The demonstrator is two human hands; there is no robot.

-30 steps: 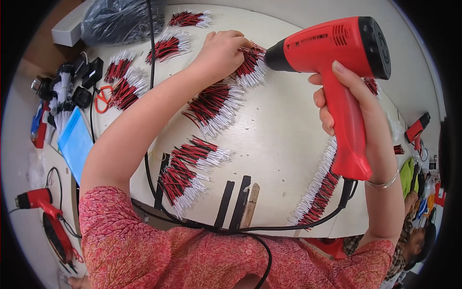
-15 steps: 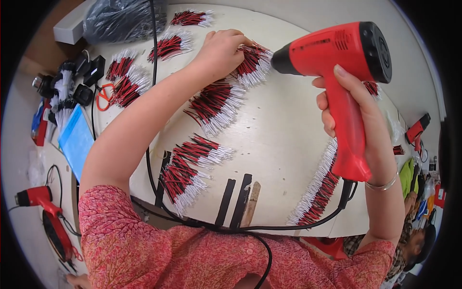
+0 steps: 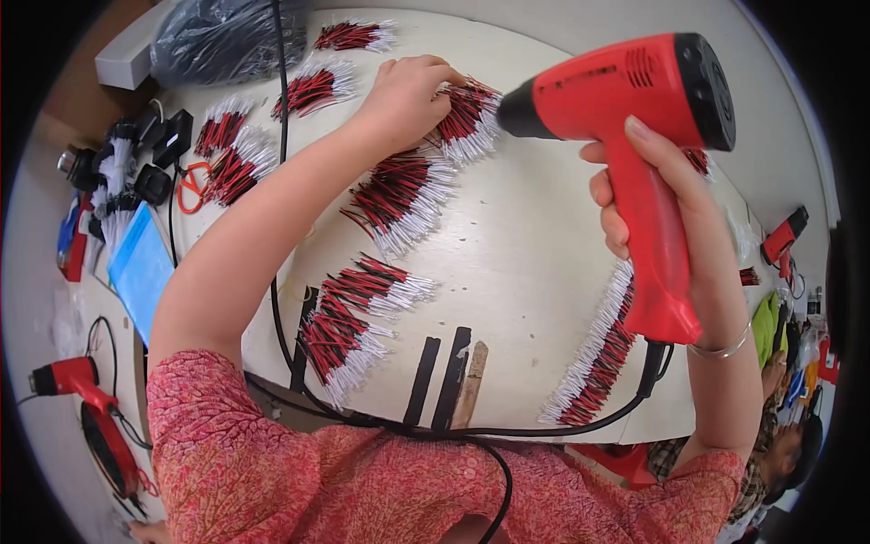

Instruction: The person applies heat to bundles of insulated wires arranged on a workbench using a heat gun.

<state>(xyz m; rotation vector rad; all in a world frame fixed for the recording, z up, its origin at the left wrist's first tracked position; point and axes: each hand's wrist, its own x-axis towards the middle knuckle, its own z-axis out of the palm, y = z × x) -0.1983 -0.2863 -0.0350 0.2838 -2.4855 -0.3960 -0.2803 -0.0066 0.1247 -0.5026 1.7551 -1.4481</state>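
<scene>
My right hand (image 3: 681, 177) is wrapped around the grip of a red heat gun (image 3: 589, 86) with a black nozzle and black rear cap. Its nozzle points left, right beside the white ends of a pile of red and black wires (image 3: 469, 127) in this view. My left hand (image 3: 408, 102) reaches across the table to that pile, its fingers bent onto the wires at the far side; the fingertips are partly hidden. Just nearer lies a larger fan of similar wires (image 3: 399, 195). Another pile of wires (image 3: 349, 326) lies close to my body.
A long row of wires (image 3: 603, 363) lies at the right on the pale table (image 3: 507, 272). Black cable (image 3: 535, 430) runs along the front edge. Orange-handled scissors (image 3: 191, 190), a blue folder (image 3: 145, 272) and a dark plastic bag (image 3: 227, 41) are at left. Another person (image 3: 788, 458) is at lower right.
The heat gun has shifted slightly left and up, along with a small shift of the whole view. My left hand stays at the same wire pile.
</scene>
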